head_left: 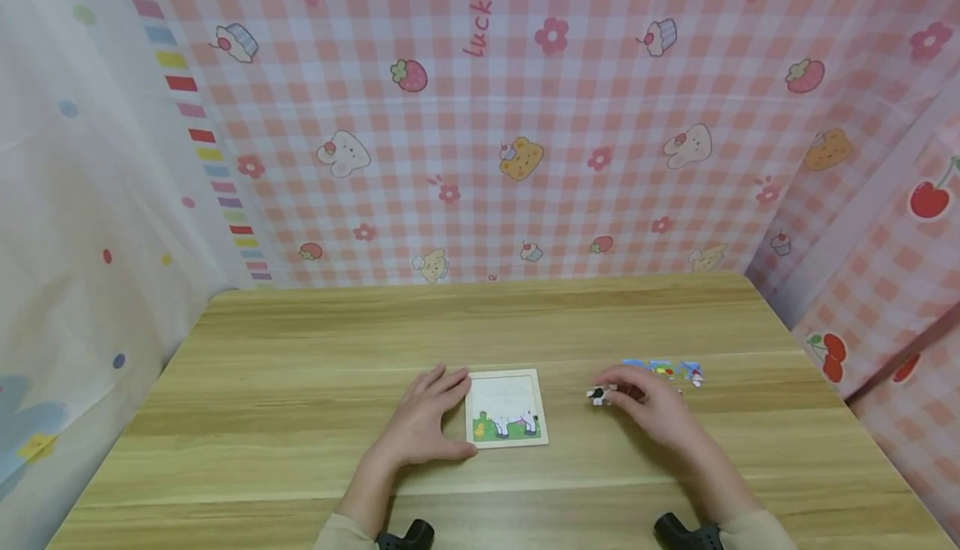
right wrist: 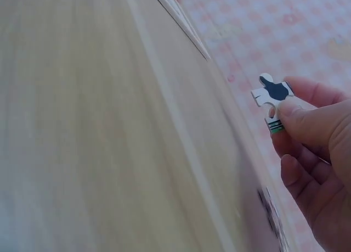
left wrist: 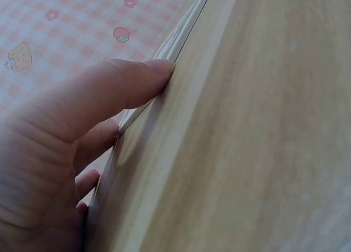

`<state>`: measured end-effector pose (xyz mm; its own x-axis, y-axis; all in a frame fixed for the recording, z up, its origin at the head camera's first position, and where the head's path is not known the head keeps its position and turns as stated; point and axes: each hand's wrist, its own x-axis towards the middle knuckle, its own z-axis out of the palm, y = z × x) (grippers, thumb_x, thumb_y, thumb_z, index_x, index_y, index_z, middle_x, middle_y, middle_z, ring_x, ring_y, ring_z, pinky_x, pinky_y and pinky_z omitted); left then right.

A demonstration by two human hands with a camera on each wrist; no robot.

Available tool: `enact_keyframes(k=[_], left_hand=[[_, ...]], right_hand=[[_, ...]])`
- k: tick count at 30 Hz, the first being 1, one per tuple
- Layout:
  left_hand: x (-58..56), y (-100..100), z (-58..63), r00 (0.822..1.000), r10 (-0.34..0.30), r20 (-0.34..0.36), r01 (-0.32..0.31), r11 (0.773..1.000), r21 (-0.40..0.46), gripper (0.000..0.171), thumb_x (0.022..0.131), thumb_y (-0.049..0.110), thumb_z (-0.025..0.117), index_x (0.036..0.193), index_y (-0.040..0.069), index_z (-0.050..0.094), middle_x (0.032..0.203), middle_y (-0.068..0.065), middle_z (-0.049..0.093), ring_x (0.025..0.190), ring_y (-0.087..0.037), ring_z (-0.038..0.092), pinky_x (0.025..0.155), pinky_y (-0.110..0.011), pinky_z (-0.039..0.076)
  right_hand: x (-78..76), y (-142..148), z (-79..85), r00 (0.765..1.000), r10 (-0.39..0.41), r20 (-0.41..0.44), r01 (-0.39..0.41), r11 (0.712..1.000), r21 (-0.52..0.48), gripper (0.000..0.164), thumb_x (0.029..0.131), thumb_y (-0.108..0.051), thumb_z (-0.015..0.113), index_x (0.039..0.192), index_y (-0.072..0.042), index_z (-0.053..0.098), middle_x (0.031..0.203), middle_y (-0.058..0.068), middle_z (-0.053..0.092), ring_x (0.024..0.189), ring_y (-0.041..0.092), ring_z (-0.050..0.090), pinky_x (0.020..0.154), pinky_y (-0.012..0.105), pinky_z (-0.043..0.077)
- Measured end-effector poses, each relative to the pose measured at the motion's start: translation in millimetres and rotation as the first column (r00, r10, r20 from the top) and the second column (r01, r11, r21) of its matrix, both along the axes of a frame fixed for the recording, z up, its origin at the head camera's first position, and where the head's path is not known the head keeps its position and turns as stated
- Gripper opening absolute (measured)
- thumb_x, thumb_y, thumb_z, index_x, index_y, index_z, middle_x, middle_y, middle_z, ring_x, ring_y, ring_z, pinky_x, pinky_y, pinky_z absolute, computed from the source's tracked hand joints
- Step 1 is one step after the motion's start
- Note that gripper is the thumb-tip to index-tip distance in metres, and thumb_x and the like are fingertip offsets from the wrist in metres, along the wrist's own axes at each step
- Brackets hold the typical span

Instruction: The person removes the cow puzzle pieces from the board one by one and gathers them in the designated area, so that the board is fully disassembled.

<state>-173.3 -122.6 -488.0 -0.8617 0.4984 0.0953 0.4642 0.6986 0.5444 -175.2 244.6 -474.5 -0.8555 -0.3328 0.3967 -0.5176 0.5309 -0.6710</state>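
Observation:
A square wooden puzzle tray (head_left: 507, 445) lies on the table, its lower part filled with pieces showing white legs, green grass and a yellow chick. Its upper part shows the bare pale base. My left hand (head_left: 426, 418) spreads along the tray's left side, thumb at the near corner and index finger near the far one. In the left wrist view, the thumb (left wrist: 137, 83) touches the tray's edge. To the right of the tray, my right hand (head_left: 651, 404) pinches a black-and-white puzzle piece (right wrist: 274, 93) between thumb and fingers. The piece has a green and black-striped end.
Several loose puzzle pieces (head_left: 663, 369) with blue and colourful prints lie behind the right hand, partly hidden by it. The wooden table (head_left: 300, 350) reaches back to a pink checked cloth (head_left: 480, 117). A pale cloth (head_left: 90, 200) hangs on the left.

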Motion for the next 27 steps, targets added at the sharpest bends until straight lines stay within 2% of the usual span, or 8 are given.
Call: enact_keyframes(k=[5,11,16,22,27], left_hand=[[0.5,0,1.0,1.0,0.001,0.003,-0.001,1.0,0.007,0.095,0.069,0.046,0.083,0.147,0.004,0.046,0.157,-0.004,0.037,0.147,-0.036,0.019,0.118,-0.055,0.011],[0.6,0,1.8,1.0,-0.002,0.002,0.002,1.0,0.002,0.095,0.07,0.046,0.083,0.147,0.004,0.046,0.157,-0.004,0.037,0.147,-0.036,0.019,0.118,-0.055,0.01],[0.8,0,2.0,1.0,-0.001,0.004,0.001,1.0,0.002,0.095,0.07,0.045,0.083,0.147,0.004,0.046,0.157,-0.004,0.037,0.147,-0.036,0.019,0.118,-0.055,0.01],[0.8,1,2.0,1.0,0.001,0.006,-0.001,1.0,0.001,0.095,0.07,0.045,0.083,0.147,0.004,0.046,0.157,-0.004,0.037,0.147,-0.035,0.019,0.118,-0.055,0.01],[0.8,1,2.2,1.0,0.003,0.004,-0.003,1.0,0.0,0.095,0.07,0.045,0.083,0.147,0.004,0.047,0.157,-0.004,0.037,0.147,-0.036,0.019,0.118,-0.054,0.01]], right_hand=[[4.3,21,-0.1,1.0,0.01,-0.011,-0.011,0.999,-0.043,0.024,0.085,0.008,0.07,0.105,-0.005,0.072,0.099,0.007,0.07,0.078,0.007,0.058,0.065,0.022,0.05],[10.4,43,3.2,0.998,-0.039,0.045,0.039,0.999,-0.013,0.022,0.088,0.006,0.068,0.107,-0.006,0.072,0.1,0.006,0.069,0.082,0.004,0.057,0.067,0.021,0.05],[11.8,58,2.6,0.997,-0.051,0.05,0.052,0.999,-0.007,0.021,0.089,0.007,0.066,0.106,-0.005,0.072,0.101,0.007,0.07,0.083,0.007,0.06,0.068,0.02,0.05],[13.7,74,1.6,0.991,-0.126,0.041,0.125,0.992,0.018,0.022,0.087,0.006,0.07,0.105,-0.004,0.072,0.101,0.009,0.069,0.08,0.003,0.057,0.066,0.019,0.049],[14.6,84,2.2,0.982,-0.176,0.07,0.175,0.984,0.023,0.019,0.09,0.004,0.068,0.106,-0.003,0.072,0.101,0.009,0.069,0.085,0.001,0.057,0.071,0.015,0.047]])
